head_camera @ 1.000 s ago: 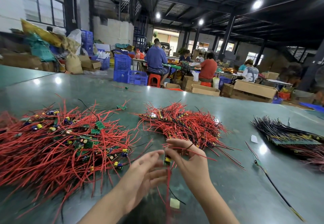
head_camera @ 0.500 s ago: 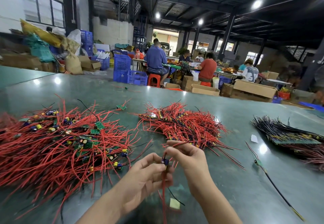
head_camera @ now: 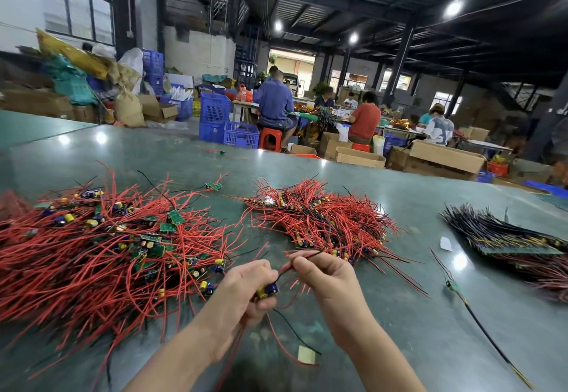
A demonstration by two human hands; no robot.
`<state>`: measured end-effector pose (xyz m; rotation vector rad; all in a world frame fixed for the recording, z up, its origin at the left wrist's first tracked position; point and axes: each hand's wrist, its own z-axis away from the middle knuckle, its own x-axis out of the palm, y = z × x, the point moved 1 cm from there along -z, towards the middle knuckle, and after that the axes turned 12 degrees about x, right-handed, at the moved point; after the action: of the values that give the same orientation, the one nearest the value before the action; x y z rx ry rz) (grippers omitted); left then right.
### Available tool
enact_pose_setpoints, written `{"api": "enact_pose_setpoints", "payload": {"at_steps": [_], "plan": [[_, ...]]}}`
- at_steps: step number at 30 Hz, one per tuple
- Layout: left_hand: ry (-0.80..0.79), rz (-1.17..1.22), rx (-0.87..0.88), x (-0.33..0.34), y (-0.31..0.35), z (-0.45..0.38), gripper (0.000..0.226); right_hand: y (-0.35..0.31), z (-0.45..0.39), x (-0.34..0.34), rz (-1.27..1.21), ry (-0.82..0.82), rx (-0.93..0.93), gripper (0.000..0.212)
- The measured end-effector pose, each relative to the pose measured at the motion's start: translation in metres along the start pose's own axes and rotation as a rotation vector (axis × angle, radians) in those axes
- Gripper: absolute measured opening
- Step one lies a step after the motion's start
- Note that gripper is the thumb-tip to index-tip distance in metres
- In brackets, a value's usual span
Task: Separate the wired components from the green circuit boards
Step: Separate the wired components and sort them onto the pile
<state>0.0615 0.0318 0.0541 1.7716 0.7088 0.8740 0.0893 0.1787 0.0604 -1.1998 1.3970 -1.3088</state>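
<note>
Three wire heaps are spread on the table (head_camera: pixel 353 182): left red heap (head_camera: pixel 92 256), middle red heap (head_camera: pixel 322 222), black bundle (head_camera: pixel 504 235). Two hands are seen.

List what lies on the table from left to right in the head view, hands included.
Big pile of red wires with green circuit boards → left hand gripping a blue and yellow capacitor → right hand pinching a red wire → single board on a black wire → pile of black wires.

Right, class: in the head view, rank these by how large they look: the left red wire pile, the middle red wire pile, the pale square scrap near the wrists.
1. left red wire pile
2. middle red wire pile
3. pale square scrap
</note>
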Motion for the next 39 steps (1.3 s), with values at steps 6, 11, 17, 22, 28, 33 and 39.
{"api": "enact_pose_setpoints", "payload": {"at_steps": [6,11,17,22,28,33,39], "plan": [[-0.014,-0.272,0.270,-0.008,0.002,-0.002,0.025,0.000,-0.001,-0.004,0.012,-0.070,0.003,0.008],[0.083,-0.869,0.463,-0.022,-0.006,-0.002,0.027,0.001,-0.003,-0.005,0.172,0.070,-0.029,0.022],[0.131,-1.197,0.585,-0.013,-0.009,0.001,0.028,0.001,-0.004,-0.001,0.177,0.172,-0.061,0.027],[0.179,-1.140,0.591,-0.011,-0.005,0.002,0.028,0.000,0.000,0.003,0.037,0.175,-0.099,0.024],[0.131,-1.495,0.838,-0.005,-0.008,0.004,0.019,-0.006,-0.003,-0.011,-0.107,0.354,-0.051,0.025],[0.246,-1.278,0.663,-0.007,-0.006,0.003,0.026,-0.008,-0.007,-0.006,-0.587,0.068,0.072,0.021],[0.177,-1.516,0.846,-0.008,-0.006,0.005,0.023,-0.003,-0.009,-0.023,-0.104,0.323,-0.071,0.018]]}}
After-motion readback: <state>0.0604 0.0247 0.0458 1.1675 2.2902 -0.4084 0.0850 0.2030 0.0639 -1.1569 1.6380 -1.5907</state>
